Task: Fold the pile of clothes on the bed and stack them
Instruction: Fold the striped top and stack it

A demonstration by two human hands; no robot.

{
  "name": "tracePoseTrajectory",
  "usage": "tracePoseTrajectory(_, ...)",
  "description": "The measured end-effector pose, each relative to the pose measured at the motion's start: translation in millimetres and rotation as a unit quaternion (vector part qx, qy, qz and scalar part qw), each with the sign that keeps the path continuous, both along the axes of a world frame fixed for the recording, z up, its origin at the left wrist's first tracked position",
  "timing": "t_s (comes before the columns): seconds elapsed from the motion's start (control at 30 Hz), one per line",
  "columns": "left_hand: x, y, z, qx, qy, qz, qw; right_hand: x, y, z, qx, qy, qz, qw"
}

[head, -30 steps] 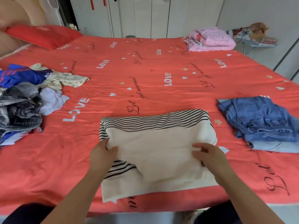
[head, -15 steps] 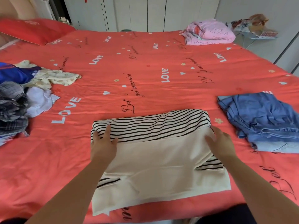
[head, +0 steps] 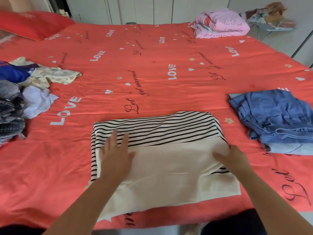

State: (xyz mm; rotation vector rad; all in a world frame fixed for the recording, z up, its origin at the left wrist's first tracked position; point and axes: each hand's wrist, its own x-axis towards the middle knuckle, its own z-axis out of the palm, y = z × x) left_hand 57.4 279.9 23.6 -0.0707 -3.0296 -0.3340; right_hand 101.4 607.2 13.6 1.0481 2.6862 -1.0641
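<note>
On the bed (head: 152,65), a good part looks left to do: an unfolded pile (head: 13,102) lies at the left edge, and a blue folded stack (head: 274,119) sits at the right edge. A striped shirt (head: 169,158), part folded, lies at the near edge. The left hand (head: 115,155) presses its left side, flat with fingers spread. The right hand (head: 235,158) rests on its right side, fingers seemingly straight, holding nothing.

Single head-worn wide-angle view, forward and down, close over the near edge of the bed (head: 169,99).
</note>
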Motion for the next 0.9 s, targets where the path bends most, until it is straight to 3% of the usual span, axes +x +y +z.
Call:
tracePoseTrajectory(0.07, 16.3, 29.3, -2.3, -0.01, 0.027, -0.12, 0.992, -0.1, -1.7, 3.3, -0.045, -0.008, -0.027, 0.999)
tracePoseTrajectory(0.13, 28.8, 51.4, -10.5, -0.03, -0.067, -0.192, 0.979, -0.6, -4.3, 9.3, -0.118, 0.036, -0.053, 0.991)
tracePoseTrajectory(0.2, 32.5, 60.3, -21.3, -0.037, -0.205, -0.179, 0.961, -0.3, -10.9, 24.0, -0.189, 0.096, -0.07, 0.975)
tracePoseTrajectory(0.27, 28.1, 60.4, -19.7, -0.023, -0.218, -0.17, 0.961, -3.3, -21.2, 39.0, -0.242, 0.137, -0.054, 0.959)
tracePoseTrajectory(0.3, 26.1, 58.3, -14.5, 0.013, -0.213, -0.166, 0.963, -4.5, -31.3, 51.2, -0.261, 0.155, -0.04, 0.952)
tracePoseTrajectory(0.37, 23.5, 50.6, 3.5, 0.177, -0.204, -0.118, 0.956, -9.5, -56.5, 76.7, -0.288, 0.187, -0.006, 0.939)
tracePoseTrajectory(0.43, 23.8, 38.7, 21.1, 0.409, -0.182, -0.035, 0.894, -16.7, -88.5, 101.5, -0.277, 0.224, 0.042, 0.933)
tracePoseTrajectory(0.5, 19.7, 23.7, 36.8, 0.586, -0.179, 0.028, 0.79, -19.9, -131.2, 125.3, -0.181, 0.244, 0.125, 0.944)
tracePoseTrajectory(0.6, 6.8, -11.2, 50.6, 0.715, -0.188, 0.089, 0.668, -17.3, -211.9, 134.3, 0.005, 0.22, 0.286, 0.932)
tracePoseTrajectory(0.63, 4.1, -25.5, 55.2, 0.752, -0.2, 0.101, 0.62, -13.9, -238.4, 128.3, 0.035, 0.205, 0.336, 0.919)
tracePoseTrajectory(0.7, 3.2, -53.4, 59.8, 0.79, -0.216, 0.122, 0.561, 1.2, -281.1, 112.2, 0.039, 0.162, 0.442, 0.881)
tracePoseTrajectory(0.77, 10.3, -71.4, 55.4, 0.755, -0.222, 0.173, 0.592, 18.1, -304.6, 96.6, 0.039, 0.125, 0.534, 0.835)
tracePoseTrajectory(0.83, 17.9, -80.8, 44.1, 0.668, -0.191, 0.199, 0.691, 30.0, -305.2, 79.7, 0.051, 0.099, 0.54, 0.834)
tracePoseTrajectory(0.9, 22.1, -82.2, 35.6, 0.597, -0.154, 0.175, 0.768, 35.8, -291.6, 63.2, 0.093, 0.134, 0.501, 0.85)
